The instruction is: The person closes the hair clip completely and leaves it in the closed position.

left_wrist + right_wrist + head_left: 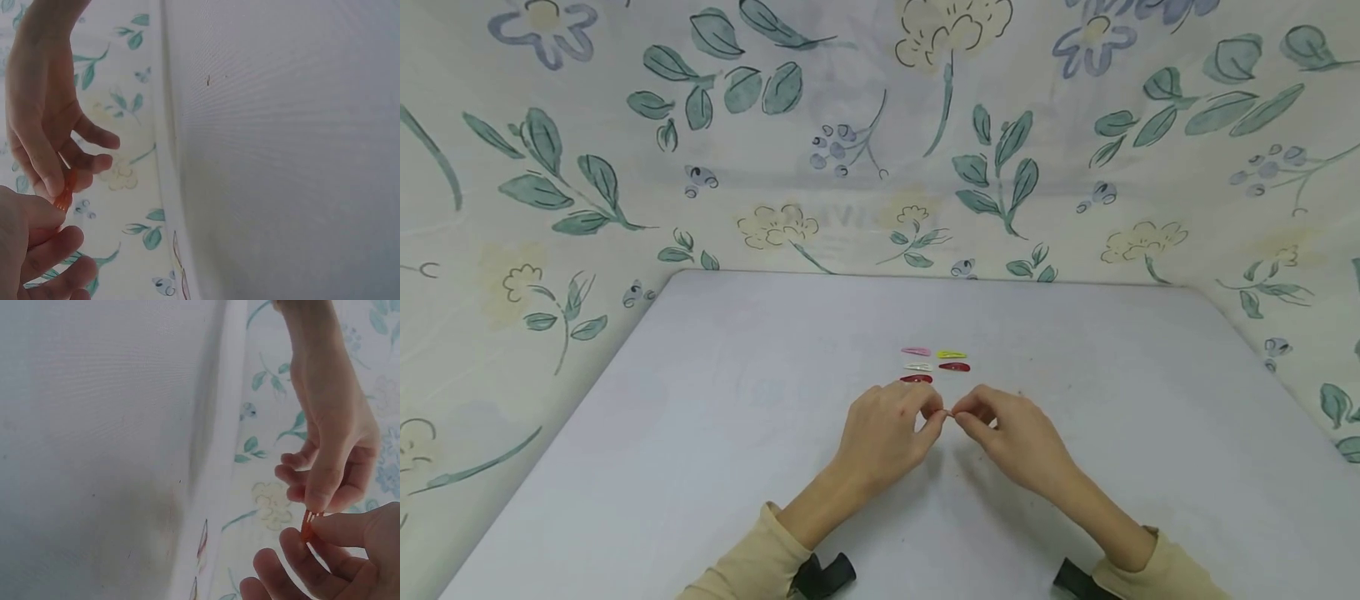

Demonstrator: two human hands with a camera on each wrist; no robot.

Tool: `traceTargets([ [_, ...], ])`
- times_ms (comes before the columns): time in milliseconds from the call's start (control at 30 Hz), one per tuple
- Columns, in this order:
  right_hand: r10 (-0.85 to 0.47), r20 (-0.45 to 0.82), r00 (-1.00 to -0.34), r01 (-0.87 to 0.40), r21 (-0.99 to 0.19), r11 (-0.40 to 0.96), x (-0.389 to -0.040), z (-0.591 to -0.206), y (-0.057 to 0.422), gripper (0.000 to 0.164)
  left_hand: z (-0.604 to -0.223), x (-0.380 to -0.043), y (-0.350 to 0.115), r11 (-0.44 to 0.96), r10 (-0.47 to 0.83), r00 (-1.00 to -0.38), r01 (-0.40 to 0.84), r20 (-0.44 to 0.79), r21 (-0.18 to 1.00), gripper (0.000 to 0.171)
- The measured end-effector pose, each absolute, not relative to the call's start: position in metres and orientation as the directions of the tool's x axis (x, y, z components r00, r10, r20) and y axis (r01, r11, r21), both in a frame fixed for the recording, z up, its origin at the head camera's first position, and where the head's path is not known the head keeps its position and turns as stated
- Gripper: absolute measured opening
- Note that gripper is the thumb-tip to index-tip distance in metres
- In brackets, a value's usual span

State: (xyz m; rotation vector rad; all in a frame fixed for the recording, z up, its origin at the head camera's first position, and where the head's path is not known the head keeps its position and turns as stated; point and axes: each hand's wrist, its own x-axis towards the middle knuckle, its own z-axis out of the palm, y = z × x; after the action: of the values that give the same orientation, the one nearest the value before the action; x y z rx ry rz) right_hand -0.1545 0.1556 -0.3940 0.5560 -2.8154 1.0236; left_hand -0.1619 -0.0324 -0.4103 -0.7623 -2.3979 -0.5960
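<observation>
Between my two hands, above the white table, is a small orange snap hair clip (306,529). My left hand (886,429) pinches one end of it between thumb and fingertips, and my right hand (1021,437) pinches the other end. Fingers cover much of the clip; slots in its orange body show in the right wrist view. Just beyond the hands lie a pink hair clip (916,352), a yellow one (952,355), a white one (918,367) and two red ones, the right red clip (955,367) and the left red clip (917,379), in two short columns.
The white tabletop (737,400) spreads to both sides of the hands. Floral cloth (850,208) rises behind the far edge and at the sides. Black straps (826,577) show by the beige sleeves (752,558).
</observation>
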Motion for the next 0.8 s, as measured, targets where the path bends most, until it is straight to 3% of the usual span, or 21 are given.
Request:
traceTargets([
  [300,-0.315,0.12,-0.941,-0.302,-0.715,0.631,-0.1568,-0.3937,0.1581,0.005,-0.4092,-0.1618,-0.0318,0.698,0.383,-0.67,0.661,0.636,0.276,0.014],
  [600,-0.344,0.107,-0.933,-0.305,-0.74,0.599,-0.1603,-0.3933,0.1612,0.007,-0.407,-0.1631,-0.0319,0.587,0.362,-0.75,0.645,0.554,0.489,0.014],
  [800,-0.372,0.095,-0.923,-0.314,-0.746,0.588,-0.1625,-0.3928,0.1648,0.007,-0.4048,-0.1643,-0.0325,0.534,0.379,-0.762,0.643,0.525,0.549,0.011],
])
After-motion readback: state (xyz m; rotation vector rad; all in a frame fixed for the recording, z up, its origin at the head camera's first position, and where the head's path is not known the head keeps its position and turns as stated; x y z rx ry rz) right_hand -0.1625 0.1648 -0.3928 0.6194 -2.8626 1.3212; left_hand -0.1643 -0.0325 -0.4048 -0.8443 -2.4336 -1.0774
